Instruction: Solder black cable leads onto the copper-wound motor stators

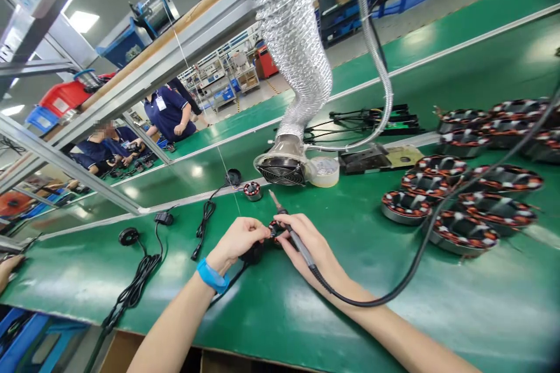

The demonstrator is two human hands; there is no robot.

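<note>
In my right hand [304,239] is a soldering iron [298,242], its tip pointing up and away toward the fume fan. My left hand [240,238], with a blue wrist strap [212,275], pinches at the edge of a small wound motor stator [275,228]. That stator sits between my two hands and is partly hidden by my fingers. Below my left fingers is a black round part [251,253] with a black cable running down-left. Beyond the iron's tip stands another small stator [252,190].
A fume fan [282,166] on a silver duct [304,41] hangs ahead, beside a tape roll [324,171]. Several large stators [464,230] stand at right. Coiled black cables [137,280] lie at left. The iron's cord [409,274] crosses my right forearm. Co-workers sit beyond the frame.
</note>
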